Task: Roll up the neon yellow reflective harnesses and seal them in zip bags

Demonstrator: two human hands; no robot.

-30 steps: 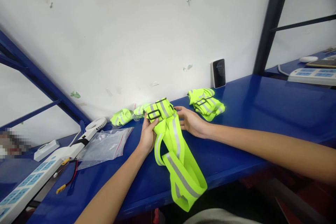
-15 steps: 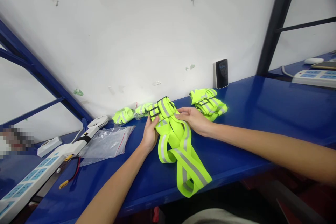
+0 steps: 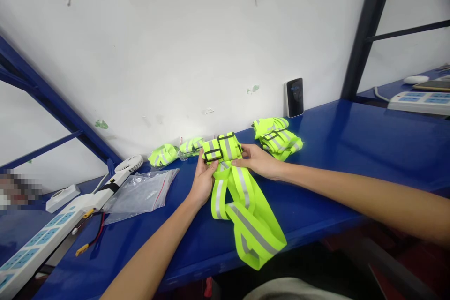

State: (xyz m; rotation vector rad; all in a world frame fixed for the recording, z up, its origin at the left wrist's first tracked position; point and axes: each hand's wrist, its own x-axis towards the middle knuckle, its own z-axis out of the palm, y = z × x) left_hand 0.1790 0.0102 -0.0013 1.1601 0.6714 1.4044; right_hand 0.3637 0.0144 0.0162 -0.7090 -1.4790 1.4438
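Between my hands is a neon yellow reflective strap [image 3: 242, 187] with grey stripes and black buckles. Its upper part is rolled into a bundle, while long loops trail down over the front edge of the table. My left hand [image 3: 204, 178] grips the bundle's left side, thumb in front just below a buckle. My right hand [image 3: 258, 161] pinches the right side, its thumb across the front and its fingers partly hidden behind. A second pile of folded reflective straps [image 3: 279, 138] lies just beyond my right hand.
On the blue table [image 3: 337, 164] to the left are a clear zip bag [image 3: 144, 192], a small white fan [image 3: 129, 163], a power strip [image 3: 42, 239] and a cable with yellow connectors [image 3: 82, 249]. Bagged yellow straps [image 3: 163, 154] lie by the wall. A black-faced device [image 3: 294, 97] leans there too.
The rolled bundle has been turned so that both buckles face me side by side. My right thumb has shifted lower on it, and the hanging loops have swung slightly.
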